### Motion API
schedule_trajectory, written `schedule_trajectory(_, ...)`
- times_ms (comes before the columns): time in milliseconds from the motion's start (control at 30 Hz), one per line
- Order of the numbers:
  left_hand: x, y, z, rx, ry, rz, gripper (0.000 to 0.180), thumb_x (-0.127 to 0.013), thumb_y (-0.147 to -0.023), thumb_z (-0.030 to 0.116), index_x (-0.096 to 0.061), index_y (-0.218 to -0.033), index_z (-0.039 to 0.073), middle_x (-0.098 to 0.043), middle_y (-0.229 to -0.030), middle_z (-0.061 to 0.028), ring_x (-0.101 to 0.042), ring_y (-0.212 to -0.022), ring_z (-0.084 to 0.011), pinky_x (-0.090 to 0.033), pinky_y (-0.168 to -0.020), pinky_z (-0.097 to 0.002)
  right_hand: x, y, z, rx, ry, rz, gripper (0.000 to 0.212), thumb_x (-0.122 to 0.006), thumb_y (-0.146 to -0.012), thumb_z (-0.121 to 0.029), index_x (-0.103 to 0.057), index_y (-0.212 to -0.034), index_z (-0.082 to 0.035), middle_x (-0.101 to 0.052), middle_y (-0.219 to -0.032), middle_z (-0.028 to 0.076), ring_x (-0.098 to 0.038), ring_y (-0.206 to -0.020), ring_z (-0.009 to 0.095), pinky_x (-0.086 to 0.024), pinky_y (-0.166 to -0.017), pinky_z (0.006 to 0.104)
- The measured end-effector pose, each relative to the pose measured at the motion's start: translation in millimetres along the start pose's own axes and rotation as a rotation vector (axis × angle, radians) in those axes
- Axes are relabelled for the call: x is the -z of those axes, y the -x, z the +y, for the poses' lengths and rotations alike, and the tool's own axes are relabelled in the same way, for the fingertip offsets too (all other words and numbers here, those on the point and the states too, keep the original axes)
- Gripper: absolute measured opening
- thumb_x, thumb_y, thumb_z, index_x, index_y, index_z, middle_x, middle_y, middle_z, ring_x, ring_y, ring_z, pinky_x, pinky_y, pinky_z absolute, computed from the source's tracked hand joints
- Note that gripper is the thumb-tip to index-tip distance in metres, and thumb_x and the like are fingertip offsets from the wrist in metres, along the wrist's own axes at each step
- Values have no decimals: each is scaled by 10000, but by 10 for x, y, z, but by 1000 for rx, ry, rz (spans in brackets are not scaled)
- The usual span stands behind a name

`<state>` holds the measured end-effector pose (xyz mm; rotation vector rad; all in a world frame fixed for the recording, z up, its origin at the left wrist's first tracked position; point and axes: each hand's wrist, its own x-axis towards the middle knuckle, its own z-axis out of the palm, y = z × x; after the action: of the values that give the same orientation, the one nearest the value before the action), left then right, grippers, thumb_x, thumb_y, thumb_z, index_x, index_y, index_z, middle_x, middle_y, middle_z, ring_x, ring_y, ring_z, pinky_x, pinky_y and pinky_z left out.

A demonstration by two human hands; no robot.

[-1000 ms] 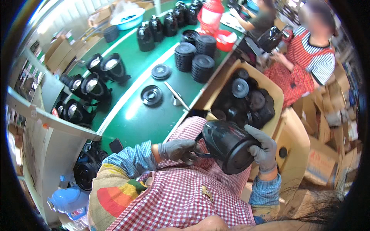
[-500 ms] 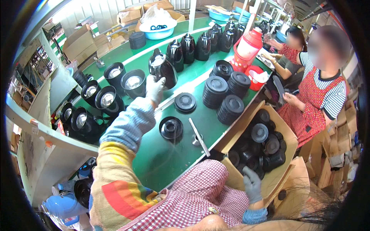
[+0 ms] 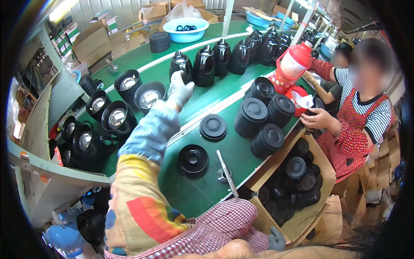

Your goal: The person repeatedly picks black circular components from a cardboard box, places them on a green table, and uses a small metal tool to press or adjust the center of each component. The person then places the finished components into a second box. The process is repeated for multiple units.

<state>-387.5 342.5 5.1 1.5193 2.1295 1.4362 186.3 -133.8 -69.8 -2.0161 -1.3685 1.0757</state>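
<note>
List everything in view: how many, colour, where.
Table: one, green, centre.
Upright jugs: several, black, far side.
Open vessels: several, black, left.
Tall disc stacks: four, black, table's right.
Low disc stack: one, black, centre.
Round part: one, black, centre.
Metal bar: one, silver, near edge.
Flask: one, mostly red, right.
Parts carton: one, brown, right.
Basins: several, blue, far edge.
Nearest co-worker: one, red-aproned, right.
Left hand: one, grey-gloved, by upright jug.
Right hand: one, grey-gloved, lower edge.
</note>
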Motion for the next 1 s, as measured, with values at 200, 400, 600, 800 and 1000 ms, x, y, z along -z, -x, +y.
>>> schedule_trajectory(200, 1458, 641, -209, -287, -838, -83, 598, -825, -649, 278, -632, -1194, 126, -524, -1385, -172, -448, -1331, -365, -341, -1100, -498, -83, 66, -210, 56, -27, -4, 433, -595, -945, -116, -598, -1338, 66, -664, -1298, 195, -638, -1197, 272, -486, -1050, 368)
schedule_trajectory(400, 1376, 655, -497, -476, -755, -71, 555, -784, -690, 173, -640, -1221, 104, -599, -1319, -99, -531, -1282, -287, -419, -1043, -439, -122, 80, -282, 255, -35, 22, 393, -628, -947, -176, -639, -1284, 26, -685, -1247, 184, -637, -1181, 284, -480, -1031, 383)
schedule_trajectory(600, 1946, 1539, 1001, -859, -479, -244, 428, -754, -691, 126, -676, -1105, 47, -558, -1383, -141, -515, -1300, -353, -439, -1046, -490, 108, 410, -435, 310, -106, 113, 395, -630, -959, -182, -636, -1297, 22, -673, -1285, 176, -613, -1229, 284, -455, -1067, 369)
schedule_trajectory(800, 1673, 3005, 2037, -1165, -132, -551, 243, -722, -719, 141, -631, -912, 26, -581, -1272, -196, -589, -1167, -388, -538, -908, -453, 250, 456, -1503, 722, -115, 140, 562, -585, -1024, -297, -473, -1456, 44, -531, -1468, 197, -494, -1372, 287, -358, -1149, 370)
schedule_trajectory(1000, 1184, 4685, 2552, -1267, -134, -914, 252, -699, -790, 259, -690, -895, 30, -625, -1146, -201, -636, -1054, -343, -567, -819, -420, 217, 355, -1201, 432, -482, -24, 555, -569, -981, -106, -415, -1477, 92, -525, -1461, 190, -502, -1349, 242, -385, -1129, 326)
